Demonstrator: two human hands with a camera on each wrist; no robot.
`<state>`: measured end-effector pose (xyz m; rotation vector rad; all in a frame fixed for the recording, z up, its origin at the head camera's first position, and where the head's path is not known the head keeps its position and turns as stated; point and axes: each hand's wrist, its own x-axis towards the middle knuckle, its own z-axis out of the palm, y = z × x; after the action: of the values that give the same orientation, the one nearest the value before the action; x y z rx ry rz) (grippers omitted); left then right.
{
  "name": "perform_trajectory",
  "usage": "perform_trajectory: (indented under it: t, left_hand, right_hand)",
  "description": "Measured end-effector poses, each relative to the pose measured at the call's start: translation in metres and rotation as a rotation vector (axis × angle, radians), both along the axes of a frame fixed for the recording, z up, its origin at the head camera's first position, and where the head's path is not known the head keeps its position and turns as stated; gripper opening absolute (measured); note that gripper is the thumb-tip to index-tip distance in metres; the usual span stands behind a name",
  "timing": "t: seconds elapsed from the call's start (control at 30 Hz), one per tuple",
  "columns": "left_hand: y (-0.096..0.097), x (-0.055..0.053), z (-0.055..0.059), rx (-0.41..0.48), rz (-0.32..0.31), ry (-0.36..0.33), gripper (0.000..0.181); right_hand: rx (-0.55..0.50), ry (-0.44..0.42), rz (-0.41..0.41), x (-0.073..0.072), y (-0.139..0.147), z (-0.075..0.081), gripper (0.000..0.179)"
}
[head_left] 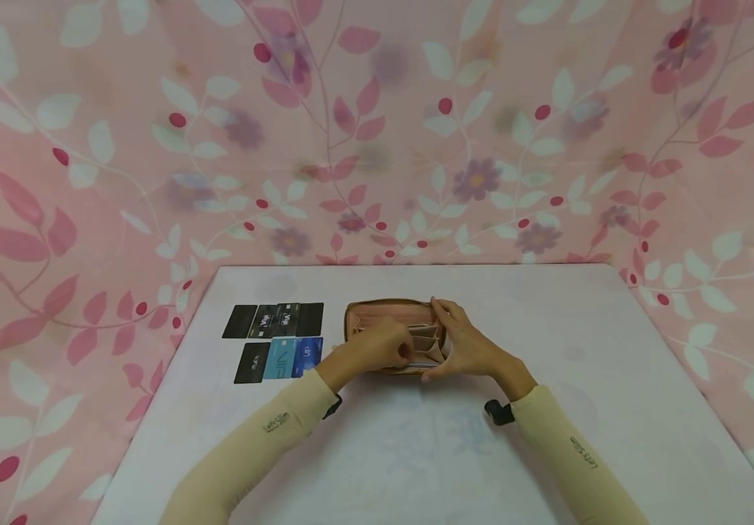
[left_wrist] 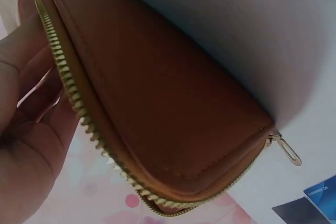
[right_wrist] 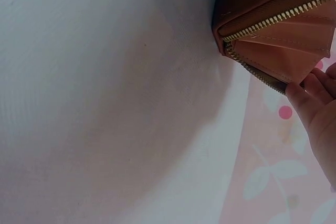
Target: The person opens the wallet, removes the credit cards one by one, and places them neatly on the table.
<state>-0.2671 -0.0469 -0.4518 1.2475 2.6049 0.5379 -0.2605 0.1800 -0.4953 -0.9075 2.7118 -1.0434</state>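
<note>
A brown zip-around wallet stands unzipped on the table, its pleated compartments facing up. On its right side my right hand grips it, thumb at the near edge and fingers at the far edge. The right wrist view shows those fingertips on the wallet's zipped rim. My left hand reaches over the wallet opening with bent fingers. In the left wrist view, the left hand is behind the gold zipper teeth. Whatever its fingertips touch inside is hidden.
Left of the wallet lie two rows of cards: black cards at the back, and a black card, a light blue card and a dark blue card in front. A white cloth covers the table; floral fabric hangs behind.
</note>
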Motion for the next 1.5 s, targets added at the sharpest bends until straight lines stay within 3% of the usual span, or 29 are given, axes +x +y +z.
perform_trajectory:
  t: [0.2, 0.4, 0.67, 0.9, 1.1, 1.27, 1.37, 1.5]
  left_hand:
    - [0.002, 0.0, 0.001, -0.006, -0.028, 0.031, 0.012]
    - [0.004, 0.0, 0.006, -0.026, -0.03, 0.003, 0.012]
    - [0.015, 0.002, 0.002, -0.074, -0.023, 0.084, 0.036]
    - [0.024, 0.007, -0.001, -0.111, -0.037, 0.203, 0.031]
    - [0.028, 0.009, -0.005, -0.142, -0.04, 0.234, 0.036]
    - [0.031, 0.013, -0.008, -0.207, -0.061, 0.338, 0.029]
    - [0.032, 0.019, -0.002, -0.237, -0.072, 0.429, 0.024]
    - [0.031, 0.028, 0.012, -0.229, -0.064, 0.494, 0.023]
  right_hand:
    - [0.019, 0.025, 0.004, 0.0, 0.001, 0.002, 0.142]
    - [0.032, 0.022, 0.003, -0.001, 0.0, 0.003, 0.142]
    - [0.025, 0.014, 0.003, -0.002, -0.001, 0.003, 0.141]
    - [0.014, 0.027, 0.009, -0.003, 0.0, 0.003, 0.142]
    - [0.019, 0.038, 0.009, -0.002, -0.001, 0.003, 0.144]
    - [0.02, 0.019, -0.004, -0.001, -0.001, 0.0, 0.144]
    - [0.008, 0.004, -0.006, -0.001, 0.0, 0.001, 0.143]
    - [-0.011, -0.012, -0.003, -0.004, 0.001, 0.001, 0.141]
